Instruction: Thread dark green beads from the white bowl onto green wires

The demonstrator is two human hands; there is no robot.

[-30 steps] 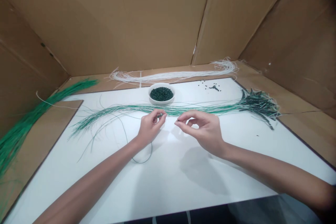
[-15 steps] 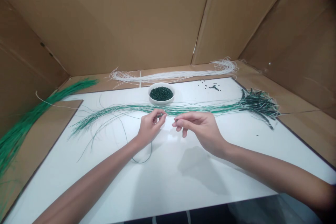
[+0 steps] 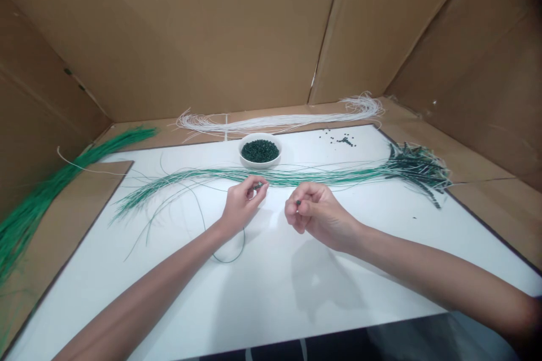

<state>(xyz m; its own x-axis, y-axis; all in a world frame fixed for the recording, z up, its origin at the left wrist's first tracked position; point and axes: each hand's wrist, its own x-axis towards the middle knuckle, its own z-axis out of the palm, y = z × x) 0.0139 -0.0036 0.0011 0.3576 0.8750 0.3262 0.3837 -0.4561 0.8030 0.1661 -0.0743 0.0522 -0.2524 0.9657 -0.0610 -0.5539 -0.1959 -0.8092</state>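
Note:
My left hand (image 3: pixel 243 203) is closed in a pinch on a thin green string (image 3: pixel 231 261), which loops below the wrist onto the white board. Small dark bits, perhaps beads, show between its fingertips. To its right, my right hand (image 3: pixel 315 211) pinches a dark green bead (image 3: pixel 298 203) between thumb and fingertips, its other fingers curled. Just beyond both hands stands a white bowl (image 3: pixel 241 161) full of dark green beads (image 3: pixel 259 150). A long bundle of green strings (image 3: pixel 330 176) lies across the board, its right end thick with beaded strands (image 3: pixel 417 166).
Loose dark beads (image 3: pixel 345 140) lie scattered at the back right of the white board (image 3: pixel 271 299). Behind it rests a bundle of white strings (image 3: pixel 279 121). More green strands (image 3: pixel 55 192) lie at the left. Cardboard walls (image 3: pixel 203 34) enclose the back and sides.
My right hand has turned and curled its fingers more, dipping slightly, so that the bead in its pinch now shows. My left hand has stayed where it was.

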